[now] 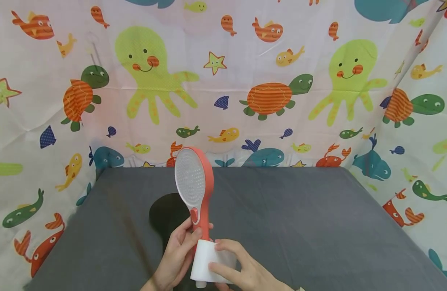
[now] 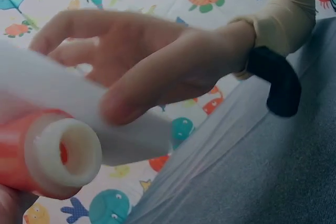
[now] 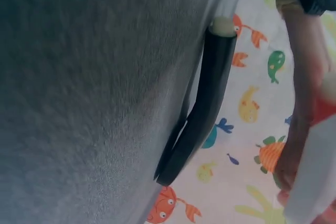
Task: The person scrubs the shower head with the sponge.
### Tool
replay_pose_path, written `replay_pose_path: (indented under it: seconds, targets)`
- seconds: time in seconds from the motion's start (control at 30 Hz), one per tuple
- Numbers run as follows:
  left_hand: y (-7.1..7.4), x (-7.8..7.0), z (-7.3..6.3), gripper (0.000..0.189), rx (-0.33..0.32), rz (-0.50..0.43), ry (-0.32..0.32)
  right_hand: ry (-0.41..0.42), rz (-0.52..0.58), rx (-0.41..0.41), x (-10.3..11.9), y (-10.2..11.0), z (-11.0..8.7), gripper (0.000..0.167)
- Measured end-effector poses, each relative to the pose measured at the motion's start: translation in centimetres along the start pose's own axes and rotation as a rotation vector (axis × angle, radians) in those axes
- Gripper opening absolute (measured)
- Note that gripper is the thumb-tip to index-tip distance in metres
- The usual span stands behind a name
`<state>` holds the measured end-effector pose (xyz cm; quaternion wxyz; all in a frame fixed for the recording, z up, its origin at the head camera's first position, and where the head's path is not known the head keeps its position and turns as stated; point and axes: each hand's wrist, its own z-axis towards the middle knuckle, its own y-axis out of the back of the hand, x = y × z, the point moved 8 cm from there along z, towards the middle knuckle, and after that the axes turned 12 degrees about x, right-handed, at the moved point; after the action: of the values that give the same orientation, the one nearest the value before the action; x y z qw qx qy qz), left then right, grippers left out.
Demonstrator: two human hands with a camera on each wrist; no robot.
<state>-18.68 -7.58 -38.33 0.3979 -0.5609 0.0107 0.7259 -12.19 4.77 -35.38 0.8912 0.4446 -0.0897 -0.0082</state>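
Observation:
A coral and white hand-held shower head point(image 1: 190, 178) stands nearly upright over the table, its white perforated face turned to the left. My left hand point(image 1: 177, 252) grips its coral handle just below the button. Around the lower handle sits a smooth white piece point(image 1: 201, 262), whose kind the frames do not show. My right hand point(image 1: 250, 268) holds this white piece from the right, thumb and fingers spread over it. In the left wrist view the handle's hollow, pale threaded end point(image 2: 71, 153) pokes out beside the white piece.
A black shower head point(image 1: 167, 212) lies on the grey-covered table point(image 1: 289, 218) behind my left hand; its black handle point(image 3: 207, 93) with a pale end shows in the right wrist view. A curtain point(image 1: 209, 93) printed with sea animals encloses the back and sides.

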Motion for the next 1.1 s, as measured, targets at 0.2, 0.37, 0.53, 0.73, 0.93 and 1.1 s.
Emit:
replay_pose_path:
  seconds: [0.2, 0.37, 0.53, 0.73, 0.93, 1.1]
  targets:
    - [-0.9, 0.1, 0.1, 0.046, 0.132, 0.03, -0.059, -0.008, -0.125, -0.18, -1.5, 1.4, 0.8, 0.033]
    - [-1.2, 0.5, 0.0, 0.045, 0.143, 0.044, -0.041, -0.025, -0.195, -0.294, -2.0, 3.1, 1.5, 0.032]
    - [-1.3, 0.1, 0.1, 0.038, 0.172, 0.034, -0.071, -0.085, -0.103, -0.249, -2.1, 2.3, 0.8, 0.036]
    - [-0.4, -0.7, 0.1, 0.037, 0.152, 0.016, -0.085, 0.032, -0.066, -0.028, 0.2, 0.5, -0.7, 0.036]
    - [-0.8, -0.6, 0.0, 0.038, 0.203, 0.004, -0.072, 0.133, -0.107, 0.089, 0.9, 0.3, -0.6, 0.037]
    - [-1.9, 0.1, -0.3, 0.039, 0.304, -0.005, -0.061, 0.12, -0.135, -0.125, -0.8, 2.3, 1.3, 0.034]
